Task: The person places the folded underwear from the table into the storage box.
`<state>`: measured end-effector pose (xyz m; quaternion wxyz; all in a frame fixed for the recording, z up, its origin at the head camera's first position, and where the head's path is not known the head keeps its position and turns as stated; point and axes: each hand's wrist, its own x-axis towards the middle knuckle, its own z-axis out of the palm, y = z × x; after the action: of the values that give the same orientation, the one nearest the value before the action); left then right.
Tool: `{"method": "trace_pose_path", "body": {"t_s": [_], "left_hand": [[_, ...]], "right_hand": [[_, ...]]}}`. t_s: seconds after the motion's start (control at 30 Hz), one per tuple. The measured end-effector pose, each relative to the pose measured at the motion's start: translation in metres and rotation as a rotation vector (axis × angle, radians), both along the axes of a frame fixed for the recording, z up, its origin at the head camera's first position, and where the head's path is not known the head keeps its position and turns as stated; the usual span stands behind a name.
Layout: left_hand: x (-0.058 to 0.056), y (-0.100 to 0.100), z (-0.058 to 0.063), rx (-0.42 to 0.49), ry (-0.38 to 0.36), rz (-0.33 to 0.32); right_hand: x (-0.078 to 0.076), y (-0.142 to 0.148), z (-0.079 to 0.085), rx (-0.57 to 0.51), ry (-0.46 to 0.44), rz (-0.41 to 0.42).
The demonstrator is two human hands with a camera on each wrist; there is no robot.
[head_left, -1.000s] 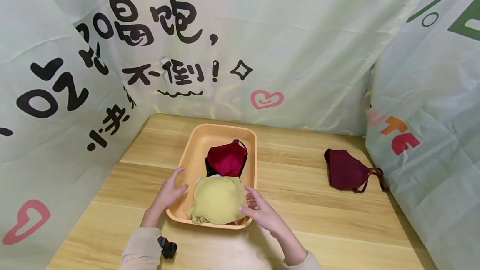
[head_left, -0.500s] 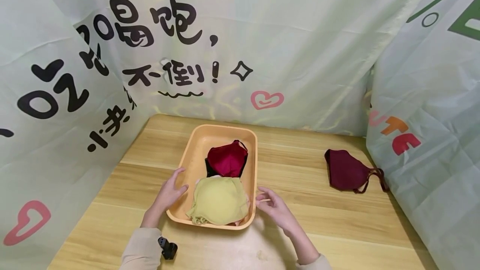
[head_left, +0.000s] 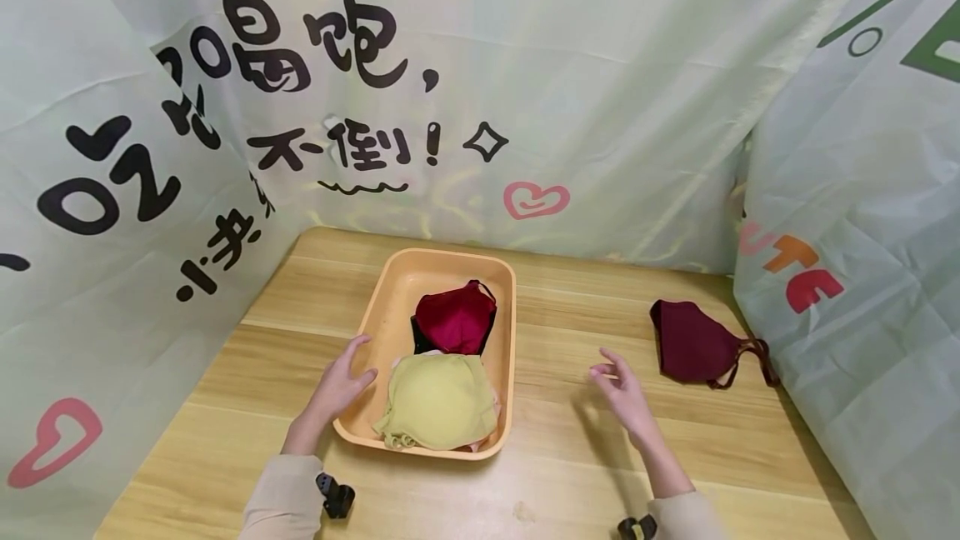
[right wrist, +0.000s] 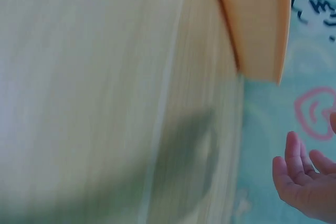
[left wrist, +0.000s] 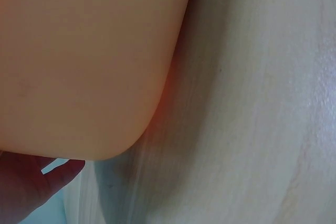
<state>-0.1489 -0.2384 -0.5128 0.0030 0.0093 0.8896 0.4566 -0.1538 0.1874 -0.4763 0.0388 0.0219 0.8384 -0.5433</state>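
My left hand [head_left: 341,382] is at the left rim of an orange plastic tray [head_left: 498,273], fingers loosely spread and thumb overlapping the rim. In the left wrist view, fingers [left wrist: 65,174] show right at the edge of the tray's wall [left wrist: 94,66]. A yellow bra [head_left: 435,401] lies folded at the tray's near end, over pinkish fabric. Behind it is a crimson bra [head_left: 456,319] on top of something black. My right hand [head_left: 624,394] hovers with relaxed fingers between the tray and a folded burgundy bra [head_left: 693,344], holding nothing.
The wooden table [head_left: 570,440] carries the tray and the burgundy bra, whose straps trail toward the right curtain. Printed fabric curtains [head_left: 600,90] enclose the back and both sides. Small black devices [head_left: 337,497] are at both wrists.
My right hand has left the yellow bra and moved right, out of the tray and toward the burgundy bra. My left hand stays at the tray's rim.
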Motion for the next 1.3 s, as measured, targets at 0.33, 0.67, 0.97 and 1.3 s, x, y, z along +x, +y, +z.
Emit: {"method": "trace_pose_path", "body": {"t_s": [0.33,0.67,0.97,1.3], "left_hand": [[0.0,-0.002,-0.001,-0.008,-0.01,0.006],[0.001,-0.005,-0.003,-0.015,-0.01,0.013],[0.001,-0.006,-0.002,-0.031,-0.006,0.022],[0.001,-0.008,0.0,-0.028,-0.005,0.023]], "right_hand": [[-0.021,0.045,-0.012,0.099,0.025,-0.148],[-0.031,0.09,-0.013,0.069,0.008,-0.353],[-0.039,0.116,-0.018,0.089,-0.038,-0.485],[-0.051,0.137,-0.035,0.131,-0.012,-0.559]]}}
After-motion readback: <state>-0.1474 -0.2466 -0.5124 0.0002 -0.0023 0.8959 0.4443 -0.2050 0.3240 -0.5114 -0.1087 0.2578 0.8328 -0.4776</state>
